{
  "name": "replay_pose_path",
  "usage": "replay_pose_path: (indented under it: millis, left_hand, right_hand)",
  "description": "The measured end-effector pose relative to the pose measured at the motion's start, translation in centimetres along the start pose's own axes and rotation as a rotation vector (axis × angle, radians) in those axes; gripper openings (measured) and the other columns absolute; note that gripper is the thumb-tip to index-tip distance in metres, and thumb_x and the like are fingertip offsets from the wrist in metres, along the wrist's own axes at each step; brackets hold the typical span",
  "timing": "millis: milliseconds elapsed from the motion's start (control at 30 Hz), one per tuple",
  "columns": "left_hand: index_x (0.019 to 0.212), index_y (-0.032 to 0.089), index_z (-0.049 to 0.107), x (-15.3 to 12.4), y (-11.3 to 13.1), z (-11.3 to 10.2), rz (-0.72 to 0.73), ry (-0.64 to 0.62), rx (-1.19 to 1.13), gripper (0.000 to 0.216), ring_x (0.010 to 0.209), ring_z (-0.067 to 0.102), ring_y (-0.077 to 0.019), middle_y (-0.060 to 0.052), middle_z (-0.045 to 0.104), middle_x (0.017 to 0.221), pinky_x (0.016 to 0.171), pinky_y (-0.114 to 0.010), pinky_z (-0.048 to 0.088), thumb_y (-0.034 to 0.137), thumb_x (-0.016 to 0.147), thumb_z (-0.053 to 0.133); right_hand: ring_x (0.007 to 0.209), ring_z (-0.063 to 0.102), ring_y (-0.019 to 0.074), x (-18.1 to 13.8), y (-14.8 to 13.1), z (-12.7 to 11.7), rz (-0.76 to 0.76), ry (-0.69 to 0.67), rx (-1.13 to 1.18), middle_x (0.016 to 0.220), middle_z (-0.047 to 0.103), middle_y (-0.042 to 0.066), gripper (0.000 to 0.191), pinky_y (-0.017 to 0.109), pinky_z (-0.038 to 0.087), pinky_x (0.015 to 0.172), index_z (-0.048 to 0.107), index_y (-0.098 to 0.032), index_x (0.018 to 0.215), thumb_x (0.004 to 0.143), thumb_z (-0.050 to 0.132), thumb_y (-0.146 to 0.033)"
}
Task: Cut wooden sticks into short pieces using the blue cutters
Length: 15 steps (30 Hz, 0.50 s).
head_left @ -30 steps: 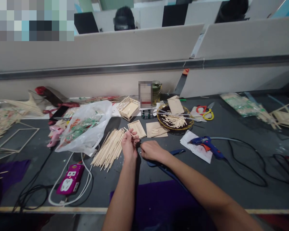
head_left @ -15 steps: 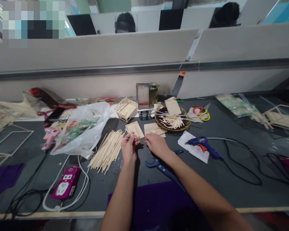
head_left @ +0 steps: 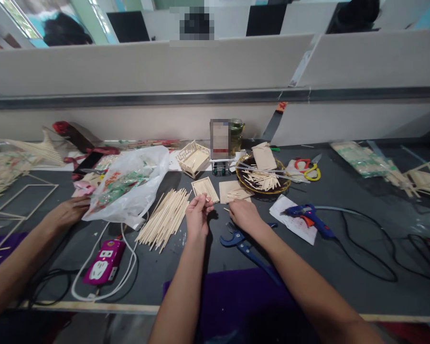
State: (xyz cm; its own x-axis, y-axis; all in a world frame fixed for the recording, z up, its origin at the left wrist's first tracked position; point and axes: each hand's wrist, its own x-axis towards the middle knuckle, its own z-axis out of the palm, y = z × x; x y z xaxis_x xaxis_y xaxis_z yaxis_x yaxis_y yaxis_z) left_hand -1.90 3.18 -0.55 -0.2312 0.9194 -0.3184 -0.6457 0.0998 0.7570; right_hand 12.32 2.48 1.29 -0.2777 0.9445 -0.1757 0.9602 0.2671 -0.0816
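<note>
Head view: the left hand (head_left: 198, 212) was pinched closed just this side of the slatted panel (head_left: 203, 187), seemingly on a small stick piece (head_left: 207, 200), too blurred to confirm. The right hand (head_left: 246, 216) was curled around a thin stick (head_left: 226, 209) above the blue cutter (head_left: 246, 250), which a dropped wrist could have knocked. A co-worker's hand (head_left: 71, 210) beside the plastic bag (head_left: 127, 188) risked shoving it into the stick pile (head_left: 165, 217).

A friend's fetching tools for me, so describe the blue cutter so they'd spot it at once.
On the dark table, find the purple cloth between the person's forearms. At its far edge, near the right hand, lies the blue cutter with a hooked head. Unlike the blue glue gun further right, it shows no cord.
</note>
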Motion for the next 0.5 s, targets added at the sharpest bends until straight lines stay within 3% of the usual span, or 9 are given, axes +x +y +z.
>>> replay_pose_path:
  millis: [133,300,367,500]
  left_hand:
    - [0.079,0.010,0.067,0.0,0.0,0.0,-0.018,-0.011,-0.015,0.032,0.052,0.061,-0.0084,-0.002,0.065,0.065,0.049,-0.017,0.048,0.029,0.057,0.083]
    - [0.081,0.010,0.067,-0.2,0.0,0.0,-0.040,-0.020,-0.011,0.028,0.054,0.062,-0.0091,-0.004,0.067,0.066,0.051,-0.018,0.049,0.027,0.063,0.079]
    - [0.080,0.011,0.067,-0.2,0.0,0.0,-0.049,-0.021,-0.016,0.026,0.054,0.062,-0.0091,-0.003,0.067,0.065,0.051,-0.018,0.049,0.026,0.064,0.079]
    - [0.082,0.011,0.067,-0.1,-0.1,-0.1,-0.064,-0.030,-0.030,0.026,0.055,0.062,-0.0083,-0.003,0.067,0.068,0.051,-0.017,0.049,0.024,0.062,0.079]
  right_hand:
    - [0.086,0.064,0.0205,0.0,1.2,-0.2,-0.004,0.053,0.058,0.092,0.069,0.011,0.020,0.025,0.040,0.067,0.067,-0.016,0.087,0.087,0.047,-0.021]
    - [0.078,0.060,0.0184,0.8,5.4,-2.5,0.210,0.380,0.160,0.088,0.068,0.007,0.023,0.025,0.037,0.063,0.066,-0.019,0.084,0.087,0.044,-0.026]
    - [0.080,0.059,0.0200,1.2,7.4,-3.5,0.313,0.490,0.143,0.091,0.068,0.009,0.023,0.026,0.037,0.064,0.065,-0.017,0.090,0.088,0.044,-0.024]
    - [0.083,0.060,0.0218,1.6,9.2,-3.8,0.438,0.525,0.145,0.100,0.067,0.012,0.029,0.028,0.037,0.067,0.061,-0.015,0.111,0.089,0.043,-0.019]
